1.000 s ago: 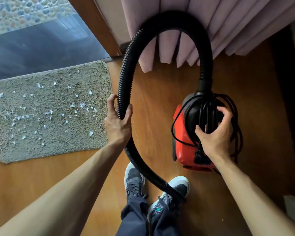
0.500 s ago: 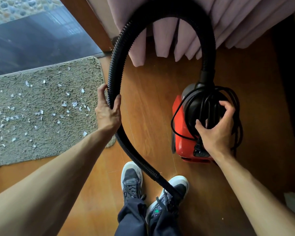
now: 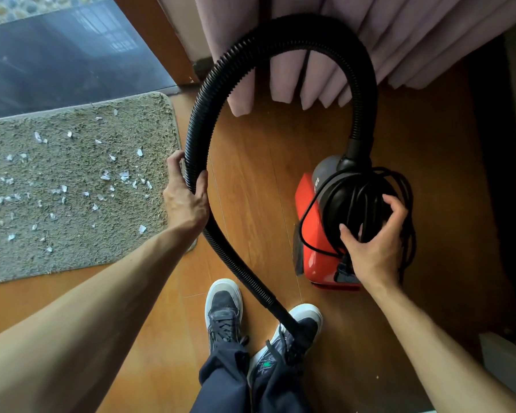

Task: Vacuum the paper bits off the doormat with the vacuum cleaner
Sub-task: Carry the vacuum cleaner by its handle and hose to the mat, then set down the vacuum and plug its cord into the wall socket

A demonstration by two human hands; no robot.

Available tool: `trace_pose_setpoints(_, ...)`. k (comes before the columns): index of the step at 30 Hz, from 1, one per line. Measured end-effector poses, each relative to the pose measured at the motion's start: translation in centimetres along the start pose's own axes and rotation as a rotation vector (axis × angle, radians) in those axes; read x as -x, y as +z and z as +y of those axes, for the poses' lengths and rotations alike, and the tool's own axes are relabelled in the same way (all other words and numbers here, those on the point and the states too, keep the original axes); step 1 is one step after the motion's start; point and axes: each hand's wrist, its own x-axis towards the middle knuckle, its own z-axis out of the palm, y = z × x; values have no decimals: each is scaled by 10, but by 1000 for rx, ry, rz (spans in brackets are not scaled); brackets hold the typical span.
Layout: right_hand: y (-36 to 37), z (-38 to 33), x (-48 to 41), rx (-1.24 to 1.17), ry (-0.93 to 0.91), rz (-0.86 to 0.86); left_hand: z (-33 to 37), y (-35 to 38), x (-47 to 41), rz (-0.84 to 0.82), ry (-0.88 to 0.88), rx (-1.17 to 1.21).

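One beige doormat (image 3: pixel 72 257) lies at the left; the red vacuum cleaner (image 3: pixel 313 242) stands right of it. The left hand (image 3: pixel 185 201) wraps its fingers closed around the black hose (image 3: pixel 280 34). The right hand (image 3: pixel 373 248) curls its fingers on the coiled cord (image 3: pixel 405 204). Paper bits (image 3: pixel 122 175) dot the doormat.

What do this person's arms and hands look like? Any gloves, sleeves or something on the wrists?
Both are bare. The left hand and right hand have no gloves, and no rings show. The left forearm and right forearm are uncovered right to the picture's edge, so no sleeve is in view. No watch, band or marking shows on either wrist.
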Motion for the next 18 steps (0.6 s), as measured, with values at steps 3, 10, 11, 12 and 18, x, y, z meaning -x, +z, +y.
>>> trace_pose_setpoints(3, -6, -6, 6, 33, 21, -3, 0, 0, 4, -4, 11, -8)
trace_pose_setpoints(10, -25, -39, 23, 402, 101, -195, 2, -36, 22, -165, 46, -217)
trace_pose_setpoints(11, -31, -45, 27, 456, 111, -247, 6, -45, 28, -191, 52, -284)
trace_pose_setpoints(12, -37, -51, 33, 494, 130, -300, 12, -54, 35, -221, 53, -351)
trace_pose_setpoints(18, -86, -104, 77, 662, 129, -508, 55, -119, 94, -408, 210, -731)
